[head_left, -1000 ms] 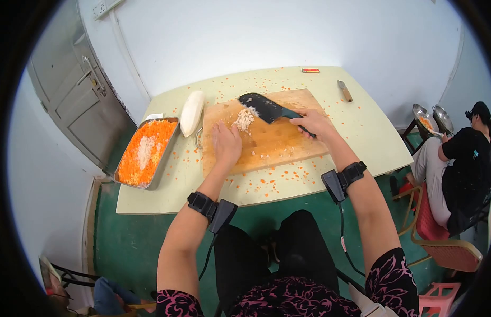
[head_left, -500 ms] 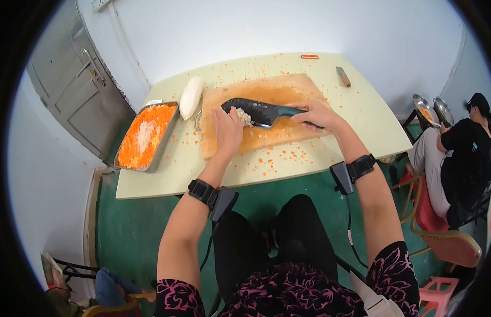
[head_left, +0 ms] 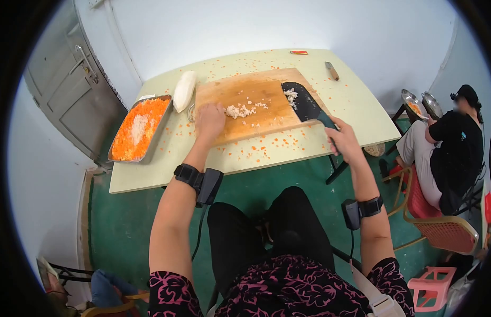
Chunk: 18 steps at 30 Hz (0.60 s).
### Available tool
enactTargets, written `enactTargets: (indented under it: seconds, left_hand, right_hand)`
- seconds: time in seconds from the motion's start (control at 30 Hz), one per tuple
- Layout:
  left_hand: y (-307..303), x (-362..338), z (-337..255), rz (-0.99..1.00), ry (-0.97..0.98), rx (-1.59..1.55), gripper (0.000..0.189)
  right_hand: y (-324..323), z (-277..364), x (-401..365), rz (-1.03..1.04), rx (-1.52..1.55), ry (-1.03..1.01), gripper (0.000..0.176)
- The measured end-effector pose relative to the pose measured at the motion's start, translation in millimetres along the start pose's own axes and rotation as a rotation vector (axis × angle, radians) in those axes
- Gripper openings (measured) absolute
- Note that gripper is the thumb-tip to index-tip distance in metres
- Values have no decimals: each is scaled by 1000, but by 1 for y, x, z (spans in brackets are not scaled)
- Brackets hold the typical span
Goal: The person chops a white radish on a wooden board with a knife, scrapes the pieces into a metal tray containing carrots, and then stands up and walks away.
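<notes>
A wooden cutting board (head_left: 245,90) lies on the table with a small pile of finely chopped white pieces (head_left: 239,111) on it. My left hand (head_left: 210,122) rests at the board's left edge, beside that pile, with its fingers curled down. Whether anything is inside the fingers is hidden. My right hand (head_left: 343,139) is closed round the dark handle of a black kitchen knife (head_left: 309,108). Its broad blade lies nearly flat over the board's right end, and some white bits cling to it.
Left of the board stand a metal tray (head_left: 160,138) of chopped orange and white food and a peeled white radish-like vegetable (head_left: 184,91). A small wooden-handled tool (head_left: 331,71) and a red packet (head_left: 299,52) lie farther back. A seated person (head_left: 457,142) is at right, near metal bowls (head_left: 413,100).
My right hand has swung the knife rightward, away from the pile. The left hand has left the blade and shifted left, its fingers now curled. The pile is more spread out.
</notes>
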<state>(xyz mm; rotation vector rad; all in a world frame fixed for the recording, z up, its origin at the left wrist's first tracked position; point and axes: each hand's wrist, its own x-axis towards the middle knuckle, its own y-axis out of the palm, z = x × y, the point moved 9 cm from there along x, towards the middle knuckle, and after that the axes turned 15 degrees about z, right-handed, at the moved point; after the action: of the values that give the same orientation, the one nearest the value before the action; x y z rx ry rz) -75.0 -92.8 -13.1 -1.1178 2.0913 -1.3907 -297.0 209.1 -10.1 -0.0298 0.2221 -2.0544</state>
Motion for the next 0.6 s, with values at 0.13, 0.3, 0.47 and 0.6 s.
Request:
enactTargets:
  seconds: [0.13,0.3,0.47,0.6]
  left_hand:
    - [10,-5,-20,-90,8,-69,41]
    - [4,-16,-40,-181,-3,-110,37]
    - [-1,-21,-40,-203,-36,-211,43]
    - [4,-12,-31,-216,-41,-260,49]
  right_hand:
    - [46,12,0,63,-106,7,49]
    - [114,31,2,119,-238,6,50]
    - [156,42,3,155,-272,-6,52]
    - [174,40,9,209,-116,-33,52]
